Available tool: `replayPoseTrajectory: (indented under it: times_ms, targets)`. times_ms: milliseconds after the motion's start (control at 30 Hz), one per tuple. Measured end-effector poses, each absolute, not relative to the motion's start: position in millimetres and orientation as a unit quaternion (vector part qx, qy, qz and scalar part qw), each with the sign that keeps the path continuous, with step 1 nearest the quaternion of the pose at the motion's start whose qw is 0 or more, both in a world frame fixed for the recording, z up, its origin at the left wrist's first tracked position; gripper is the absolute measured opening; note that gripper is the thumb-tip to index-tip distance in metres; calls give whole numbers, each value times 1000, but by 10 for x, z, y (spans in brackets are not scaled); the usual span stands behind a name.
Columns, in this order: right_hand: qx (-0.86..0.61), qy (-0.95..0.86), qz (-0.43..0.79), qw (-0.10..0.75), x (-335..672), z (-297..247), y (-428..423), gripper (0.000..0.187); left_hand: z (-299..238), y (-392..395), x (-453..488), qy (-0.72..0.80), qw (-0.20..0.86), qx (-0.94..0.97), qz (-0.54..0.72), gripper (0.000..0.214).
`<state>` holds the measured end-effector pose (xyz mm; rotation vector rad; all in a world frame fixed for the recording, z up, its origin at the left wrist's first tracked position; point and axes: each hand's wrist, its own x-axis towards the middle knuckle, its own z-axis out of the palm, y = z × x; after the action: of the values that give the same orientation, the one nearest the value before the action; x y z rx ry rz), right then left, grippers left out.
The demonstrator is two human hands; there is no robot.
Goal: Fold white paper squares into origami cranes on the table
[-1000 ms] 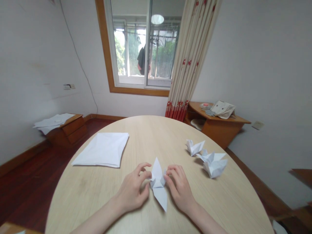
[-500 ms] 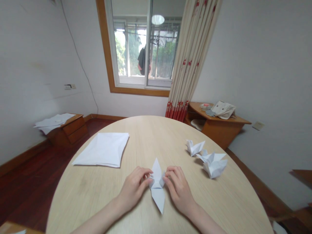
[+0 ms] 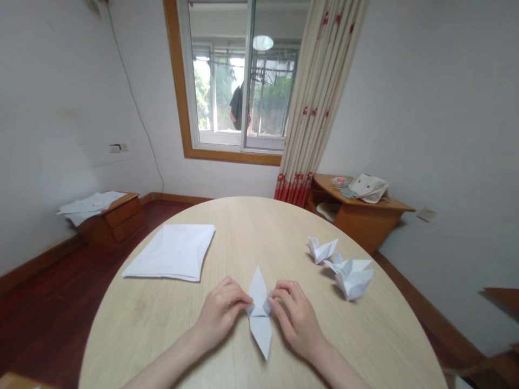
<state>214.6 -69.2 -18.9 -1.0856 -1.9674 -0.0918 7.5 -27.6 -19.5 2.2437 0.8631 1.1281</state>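
Note:
A white folded paper (image 3: 258,312) lies in front of me, one pointed flap stretching away and another toward me. My left hand (image 3: 222,307) pinches its left side between thumb and fingers. On the other side, my right hand (image 3: 295,313) pinches the small raised fold at the right edge. Both hands rest close to the tabletop. At the right stand several finished-looking white folded paper figures, including a smaller one (image 3: 322,250) at the back and a larger one (image 3: 352,278) nearer me, partly overlapping another.
A stack of white paper sheets (image 3: 172,253) lies on the left of the round wooden table (image 3: 243,216). Beyond the table are a low cabinet (image 3: 124,216) with papers at left and a corner desk (image 3: 365,221) with a cloth bag at right.
The view has tilted up slightly. My left fingers have closed more tightly on the paper's left side; my right hand keeps its pinch on the right.

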Motion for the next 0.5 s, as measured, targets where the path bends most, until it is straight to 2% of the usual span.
replayPoseTrajectory:
  times_ms: [500]
  targets:
    - [-440,-801,-116,389,2274,349,-830,10,110,-120,357,360,287,802,380,8]
